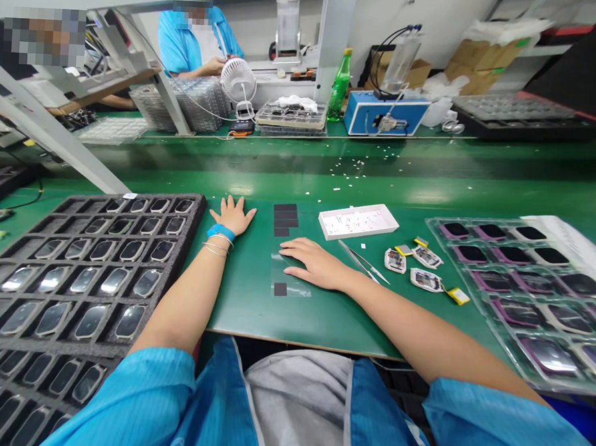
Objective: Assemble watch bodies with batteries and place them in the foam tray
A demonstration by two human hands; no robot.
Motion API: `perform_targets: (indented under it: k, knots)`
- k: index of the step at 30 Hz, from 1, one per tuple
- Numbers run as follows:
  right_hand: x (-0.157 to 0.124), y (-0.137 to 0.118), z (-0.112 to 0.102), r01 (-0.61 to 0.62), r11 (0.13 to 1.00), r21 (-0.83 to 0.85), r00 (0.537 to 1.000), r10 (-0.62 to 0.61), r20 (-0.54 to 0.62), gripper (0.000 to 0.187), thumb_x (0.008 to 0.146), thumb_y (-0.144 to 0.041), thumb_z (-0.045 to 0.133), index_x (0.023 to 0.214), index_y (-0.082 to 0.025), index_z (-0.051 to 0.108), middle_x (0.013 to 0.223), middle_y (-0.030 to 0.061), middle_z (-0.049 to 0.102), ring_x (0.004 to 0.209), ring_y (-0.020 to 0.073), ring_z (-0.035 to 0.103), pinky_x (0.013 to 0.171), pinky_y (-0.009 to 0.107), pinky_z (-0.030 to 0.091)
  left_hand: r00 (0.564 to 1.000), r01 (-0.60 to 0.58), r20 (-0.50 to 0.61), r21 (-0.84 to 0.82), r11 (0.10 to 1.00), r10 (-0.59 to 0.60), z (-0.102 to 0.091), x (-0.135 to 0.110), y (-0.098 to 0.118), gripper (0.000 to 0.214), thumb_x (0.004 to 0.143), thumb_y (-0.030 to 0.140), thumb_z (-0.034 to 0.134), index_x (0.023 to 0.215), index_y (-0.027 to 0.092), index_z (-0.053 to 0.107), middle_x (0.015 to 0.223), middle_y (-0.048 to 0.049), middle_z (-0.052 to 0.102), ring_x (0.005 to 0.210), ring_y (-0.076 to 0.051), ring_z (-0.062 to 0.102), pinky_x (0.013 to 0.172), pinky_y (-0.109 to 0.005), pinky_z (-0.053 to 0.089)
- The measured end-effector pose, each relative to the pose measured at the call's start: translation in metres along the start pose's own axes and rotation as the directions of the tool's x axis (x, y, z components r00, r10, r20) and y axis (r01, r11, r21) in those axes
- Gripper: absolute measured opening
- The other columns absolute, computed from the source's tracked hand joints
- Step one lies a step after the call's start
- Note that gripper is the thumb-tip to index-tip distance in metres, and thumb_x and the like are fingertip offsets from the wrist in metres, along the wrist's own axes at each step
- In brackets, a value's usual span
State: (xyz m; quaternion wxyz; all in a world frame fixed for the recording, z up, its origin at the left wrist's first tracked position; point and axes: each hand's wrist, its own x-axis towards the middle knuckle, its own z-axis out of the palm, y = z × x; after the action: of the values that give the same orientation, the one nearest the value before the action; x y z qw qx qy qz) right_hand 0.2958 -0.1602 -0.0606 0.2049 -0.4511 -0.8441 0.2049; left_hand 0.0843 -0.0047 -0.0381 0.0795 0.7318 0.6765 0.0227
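Observation:
My left hand [233, 214] lies flat on the green mat, fingers spread, holding nothing, just right of the black foam tray [186, 250] of shiny oval parts. A blue wrist strap and thin bangles circle that wrist. My right hand [312, 260] rests palm down, fingers stretched, on a clear film sheet [291, 286] that carries a small dark square [280, 289]. Black rectangular pads [285, 217] lie just beyond it. Tweezers [363, 261] lie right of my right hand.
A white shallow tray [358, 221] sits ahead right. Small circuit parts [426, 269] with yellow tabs lie beside a clear tray [478, 305] of dark screens. Across the green conveyor [430, 170] are a fan [238, 81], green bottle [340, 85], blue device [384, 113] and two seated people.

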Motion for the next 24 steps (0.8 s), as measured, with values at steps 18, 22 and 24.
perform_targets:
  k: [18, 22, 24]
  knots:
    - [-0.0005, -0.0060, -0.0045, -0.029, 0.999, 0.022, 1.000, 0.029, 0.000, 0.039, 0.097, -0.040, 0.065, 0.127, -0.016, 0.068, 0.144, 0.0173, 0.061, 0.141, 0.0330, 0.051, 0.117, 0.056, 0.044, 1.000, 0.001, 0.002, -0.002, 1.000, -0.001, -0.0002, -0.0003, -0.0001, 0.071, 0.101, 0.060, 0.031, 0.162, 0.024, 0.032, 0.174, -0.0115, 0.018, 0.162, -0.033, 0.013, 0.125, -0.070, 0.014]
    - [-0.0003, -0.0055, -0.0042, -0.019, 1.000, 0.024, 1.000, 0.019, -0.005, 0.039, 0.097, -0.041, 0.064, 0.128, -0.017, 0.067, 0.144, 0.0173, 0.061, 0.140, 0.0334, 0.051, 0.116, 0.058, 0.044, 1.000, 0.001, 0.004, -0.004, 1.000, -0.001, -0.0006, -0.0002, -0.0008, 0.071, 0.101, 0.060, 0.032, 0.162, 0.024, 0.032, 0.174, -0.0112, 0.018, 0.162, -0.033, 0.013, 0.125, -0.070, 0.012]
    - [-0.0001, -0.0052, -0.0039, -0.014, 1.000, 0.021, 1.000, 0.015, -0.008, 0.039, 0.097, -0.041, 0.064, 0.127, -0.016, 0.068, 0.144, 0.0176, 0.061, 0.140, 0.0336, 0.052, 0.116, 0.058, 0.045, 1.000, 0.003, 0.009, -0.008, 1.000, -0.003, -0.0012, -0.0006, -0.0011, 0.071, 0.101, 0.060, 0.032, 0.162, 0.024, 0.032, 0.174, -0.0112, 0.018, 0.162, -0.033, 0.013, 0.125, -0.070, 0.012]
